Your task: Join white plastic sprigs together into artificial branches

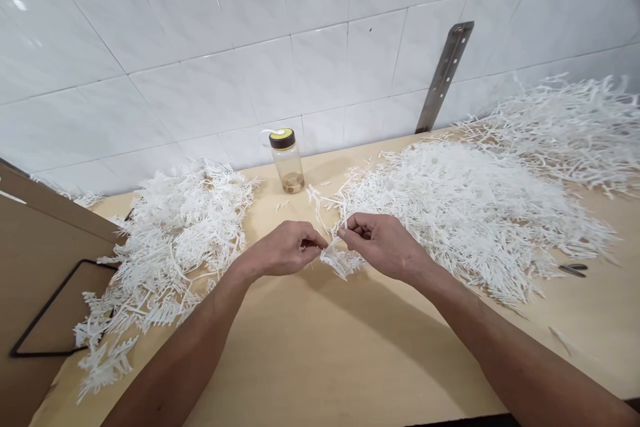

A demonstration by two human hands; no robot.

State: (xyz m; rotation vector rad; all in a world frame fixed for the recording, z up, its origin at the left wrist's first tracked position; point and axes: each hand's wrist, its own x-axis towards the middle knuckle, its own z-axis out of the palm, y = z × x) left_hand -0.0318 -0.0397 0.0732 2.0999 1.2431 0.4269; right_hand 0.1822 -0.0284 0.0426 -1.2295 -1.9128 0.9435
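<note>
My left hand (293,248) is pinched closed at the left end of a small white stringy piece (344,261) over the middle of the table. Thumb and fingertips of my right hand (377,240) are also closed, with a white strand showing at them, just above the same piece. What the strands are made of I cannot make out. Close behind my right hand spreads a large heap of white strands (465,213). To the left of my left hand lies another heap of white strands (190,233), looking more tangled and branched.
Against the tiled wall stands a clear bottle (287,163) with a dark and yellow lid. A metal strip (445,77) leans behind the right heap. Small dark snips (573,270) lie on the wooden table (320,360) at right. A brown panel (40,280) borders the left side.
</note>
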